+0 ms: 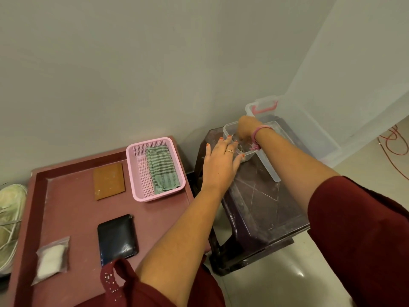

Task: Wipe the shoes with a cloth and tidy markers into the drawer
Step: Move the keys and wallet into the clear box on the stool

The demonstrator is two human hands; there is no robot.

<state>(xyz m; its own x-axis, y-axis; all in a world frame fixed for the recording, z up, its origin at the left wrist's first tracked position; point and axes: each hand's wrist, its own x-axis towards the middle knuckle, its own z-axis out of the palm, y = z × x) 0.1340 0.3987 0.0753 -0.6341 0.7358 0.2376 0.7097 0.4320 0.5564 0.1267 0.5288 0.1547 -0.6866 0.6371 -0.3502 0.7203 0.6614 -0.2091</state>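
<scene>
Nearest the camera, maroon sleeves (363,235) were seen on both arms, with a sequinned fold of the same cloth low in the view. On the reddish-brown table (73,209), a small clear bag of white powder (51,260) lay at the near left, and a black wallet-like case (118,237) lay just right of it. At the left edge, a pale green shoe (10,220) was partly cut off by the frame, resting beside the table's rim.

Farther back, a brown rectangular pad (109,181) lay flat on the table. Beside it stood a pink basket (141,173), in which a folded green striped cloth (163,169) was held along the right side.

To the right of the table, a dark plastic stool (261,209) was placed, and a clear drawer-like container (271,160) rested on its top. The left hand (221,161) was laid against the container's near left corner, its fingers straight and slightly spread, a ring on one finger. The right hand (245,128) was reached down into the container, a pink thread at the wrist; its fingers were curled downward, but what they closed on could not be told. Small dark items were glimpsed inside, too blurred to identify as markers.

Behind, a larger clear storage box (309,129) with a pink latch stood against the wall, and a red cable (394,145) lay on the floor at the far right.
</scene>
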